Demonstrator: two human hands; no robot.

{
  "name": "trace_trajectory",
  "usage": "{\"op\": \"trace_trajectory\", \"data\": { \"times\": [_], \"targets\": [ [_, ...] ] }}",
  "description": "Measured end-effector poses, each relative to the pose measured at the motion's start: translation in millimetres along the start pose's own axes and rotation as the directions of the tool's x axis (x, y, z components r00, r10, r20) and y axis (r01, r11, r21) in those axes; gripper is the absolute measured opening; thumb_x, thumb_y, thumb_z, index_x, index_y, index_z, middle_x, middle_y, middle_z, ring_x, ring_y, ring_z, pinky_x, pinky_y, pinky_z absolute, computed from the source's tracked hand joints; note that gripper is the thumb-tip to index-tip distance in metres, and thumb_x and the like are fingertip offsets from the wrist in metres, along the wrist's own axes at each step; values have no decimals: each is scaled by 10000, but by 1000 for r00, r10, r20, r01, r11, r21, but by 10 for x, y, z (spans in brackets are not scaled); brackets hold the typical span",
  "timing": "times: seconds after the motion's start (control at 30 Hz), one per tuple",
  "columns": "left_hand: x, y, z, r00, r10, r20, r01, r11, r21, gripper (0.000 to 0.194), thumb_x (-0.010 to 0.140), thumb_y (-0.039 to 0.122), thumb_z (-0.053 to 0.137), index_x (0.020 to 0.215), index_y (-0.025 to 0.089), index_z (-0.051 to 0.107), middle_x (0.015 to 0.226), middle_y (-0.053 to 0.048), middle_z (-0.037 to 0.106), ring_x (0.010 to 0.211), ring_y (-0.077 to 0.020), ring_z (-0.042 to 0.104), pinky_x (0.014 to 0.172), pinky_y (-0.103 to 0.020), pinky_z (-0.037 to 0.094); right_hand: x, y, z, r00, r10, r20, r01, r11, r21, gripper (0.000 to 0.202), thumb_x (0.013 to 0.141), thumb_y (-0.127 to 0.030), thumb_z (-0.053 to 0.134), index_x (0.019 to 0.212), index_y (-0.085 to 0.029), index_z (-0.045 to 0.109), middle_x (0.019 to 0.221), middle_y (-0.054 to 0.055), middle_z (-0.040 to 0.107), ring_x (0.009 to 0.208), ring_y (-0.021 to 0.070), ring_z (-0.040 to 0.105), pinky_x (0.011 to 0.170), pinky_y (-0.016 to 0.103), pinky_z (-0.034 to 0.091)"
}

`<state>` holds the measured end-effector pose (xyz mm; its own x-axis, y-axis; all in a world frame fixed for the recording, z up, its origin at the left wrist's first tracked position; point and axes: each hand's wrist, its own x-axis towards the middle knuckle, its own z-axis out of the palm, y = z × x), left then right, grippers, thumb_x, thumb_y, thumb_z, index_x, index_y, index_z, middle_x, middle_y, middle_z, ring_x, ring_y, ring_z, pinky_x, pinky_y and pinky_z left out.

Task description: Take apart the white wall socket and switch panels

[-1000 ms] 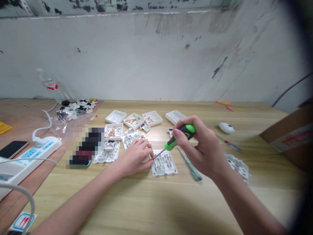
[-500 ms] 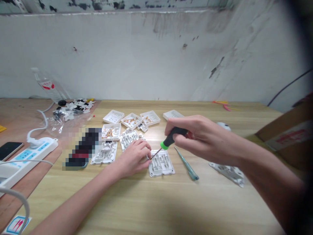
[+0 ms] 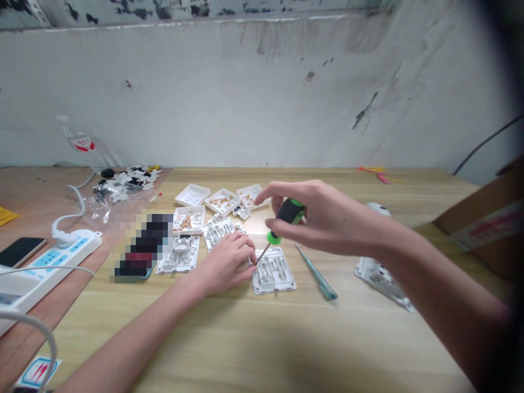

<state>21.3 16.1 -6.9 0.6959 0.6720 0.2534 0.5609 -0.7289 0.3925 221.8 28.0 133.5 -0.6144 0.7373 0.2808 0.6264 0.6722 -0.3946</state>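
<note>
My right hand [image 3: 323,218] is closed round a black and green screwdriver [image 3: 291,212], its index finger stretched out along one side. The slanting shaft ends at the left edge of a white plastic switch plate [image 3: 275,273] lying on the table. At that same edge my left hand [image 3: 229,262] has thumb and fingers pinched together by the screwdriver's tip. Whatever sits between those fingertips is too small to make out. Right of the plate lies a translucent green tester-type screwdriver [image 3: 317,274]. Two more white plates, one at the left [image 3: 179,255] and one behind my left hand [image 3: 219,232], lie nearby.
Shallow white trays [image 3: 189,219] with small brass-coloured parts stand behind the hands. Leftward are a blurred-out object [image 3: 141,245], a power strip [image 3: 53,259], a phone [image 3: 22,251], a bottle [image 3: 84,144] and piled plastic pieces [image 3: 126,183]. A cardboard box [image 3: 487,229] stands right.
My right hand has shifted up and slightly left on the screwdriver, with its fingers loosened and the handle turned. My left hand keeps its place at the plate. The view has shifted slightly.
</note>
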Motion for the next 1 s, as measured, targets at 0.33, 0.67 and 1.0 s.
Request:
{"op": "trace_trajectory", "data": {
  "times": [0.33,0.67,1.0],
  "targets": [
    [-5,-9,2,1000,-11,2,11,1000,4,90,870,272,590,853,187,614,1038,-54,598,1052,-233,500,935,-405,387,118,-23,27,1000,-15,3,15,1000,1,370,693,-130,601,1048,-222,651,709,-25,591,518,78,441,508,234,327],
    [87,99,-131,994,34,-104,-63,955,-291,135,928,238,538,969,230,666,1043,-37,655,1050,-195,535,946,-378,393,100,-12,98,996,-54,-71,60,994,89,233,759,-287,645,970,-189,637,717,-24,576,579,82,457,552,231,350],
    [76,41,-100,990,20,-141,-68,938,-339,153,857,308,642,977,215,662,1070,-59,656,1090,-218,546,951,-393,414,75,-160,278,975,17,-224,11,992,122,196,816,-348,608,740,-172,561,598,-28,536,523,78,412,537,247,294]
  ]
}}
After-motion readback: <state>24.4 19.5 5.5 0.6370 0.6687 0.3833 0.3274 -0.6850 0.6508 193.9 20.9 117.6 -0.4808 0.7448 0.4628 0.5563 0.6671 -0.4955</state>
